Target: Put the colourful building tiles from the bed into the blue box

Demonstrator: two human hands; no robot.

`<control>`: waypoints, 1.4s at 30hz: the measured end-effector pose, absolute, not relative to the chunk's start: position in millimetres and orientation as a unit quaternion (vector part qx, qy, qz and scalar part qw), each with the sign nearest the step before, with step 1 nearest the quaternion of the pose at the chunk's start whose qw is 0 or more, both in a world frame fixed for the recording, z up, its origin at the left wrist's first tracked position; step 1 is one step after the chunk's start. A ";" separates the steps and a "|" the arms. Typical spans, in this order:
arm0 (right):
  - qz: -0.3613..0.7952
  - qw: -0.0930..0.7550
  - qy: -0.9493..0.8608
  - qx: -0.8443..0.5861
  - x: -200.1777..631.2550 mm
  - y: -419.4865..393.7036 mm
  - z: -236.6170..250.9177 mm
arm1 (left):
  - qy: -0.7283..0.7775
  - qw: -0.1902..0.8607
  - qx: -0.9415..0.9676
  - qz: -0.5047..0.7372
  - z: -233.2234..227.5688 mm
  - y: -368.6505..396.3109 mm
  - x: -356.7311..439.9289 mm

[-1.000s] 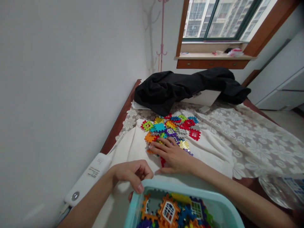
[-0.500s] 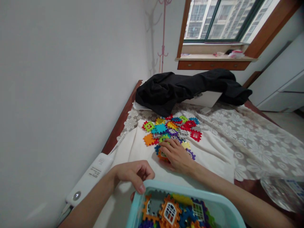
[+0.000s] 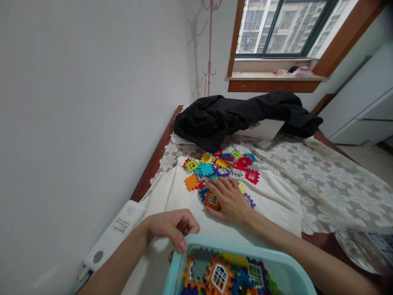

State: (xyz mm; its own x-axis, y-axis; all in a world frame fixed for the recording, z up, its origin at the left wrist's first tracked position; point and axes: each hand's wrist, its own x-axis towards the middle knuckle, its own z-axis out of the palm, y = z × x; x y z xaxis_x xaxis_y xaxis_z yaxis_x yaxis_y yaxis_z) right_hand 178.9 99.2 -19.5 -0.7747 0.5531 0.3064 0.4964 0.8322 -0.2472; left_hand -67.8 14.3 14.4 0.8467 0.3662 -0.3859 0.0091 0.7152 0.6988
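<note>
Right hand gathers tiles, left steadies the tub.
Head view: the right hand (image 3: pixel 231 199), earlier spread flat, now curls loosely over an orange windowed plastic tile (image 3: pixel 211 200) beside the multicoloured interlocking tile pile (image 3: pixel 221 167); the left hand (image 3: pixel 172 226) stays pinched shut on the pale turquoise plastic tub's rim (image 3: pixel 196 241).

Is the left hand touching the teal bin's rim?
Touching. The head view shows the left hand curled over the teal bin corner, thumb pressed on its rim.
</note>
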 end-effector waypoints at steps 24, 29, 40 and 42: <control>0.028 0.169 -0.973 -0.156 179.7 99.2 -21.5 | 0.271 0.886 0.365 0.093 17.3 15.2 -67.8; 0.034 0.177 -0.968 -0.176 180.7 100.0 -22.5 | 0.277 0.884 0.363 0.098 18.5 14.4 -67.4; 0.033 0.169 -0.967 -0.186 177.2 95.6 -21.8 | 0.292 0.875 0.377 0.088 20.7 16.1 -66.3; 0.034 0.161 -0.973 -0.164 177.9 96.2 -23.6 | 0.292 0.873 0.379 0.090 20.6 16.7 -66.4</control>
